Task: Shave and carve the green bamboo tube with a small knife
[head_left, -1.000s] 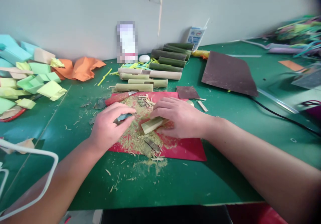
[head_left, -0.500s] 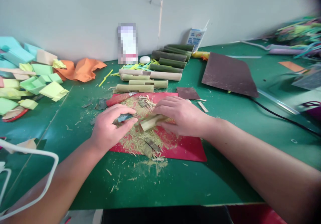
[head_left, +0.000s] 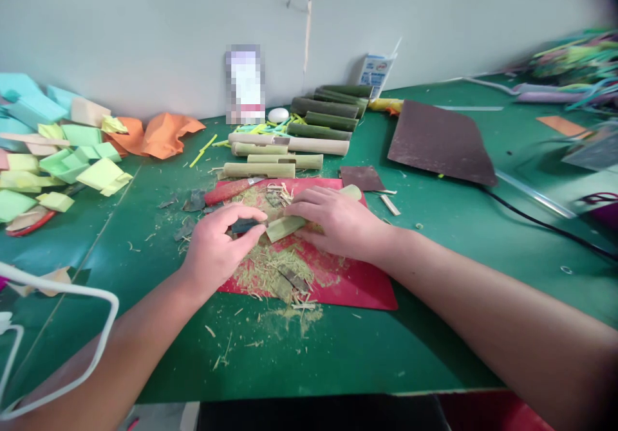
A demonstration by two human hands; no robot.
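left hand [head_left: 212,241]: thumb and forefinger pinched round a dark grey, flat, thin piece [head_left: 245,226], material uncertain. right hand [head_left: 333,215]: fingers curled over a pale green, smooth bamboo tube [head_left: 286,227], gripping it from above; one end points at the left fingertips, the other shows beyond the right knuckles. tube end just beside left thumb tip; contact cannot be told.

under both hands, a red flat rectangular mat [head_left: 369,291]. nearer the body than the fingers, pale yellow-green, stringy shavings [head_left: 265,270] strewn over it, two dark flat scraps [head_left: 292,280] among them.

just beyond the left fingers, a red rounded handle with a silvery end [head_left: 226,192]. farther beyond the fingertips, pale cut bamboo tubes [head_left: 261,170] in rows, then dark green bamboo tubes [head_left: 321,132]. beyond the right knuckles, a small dark brown square sheet [head_left: 362,178].
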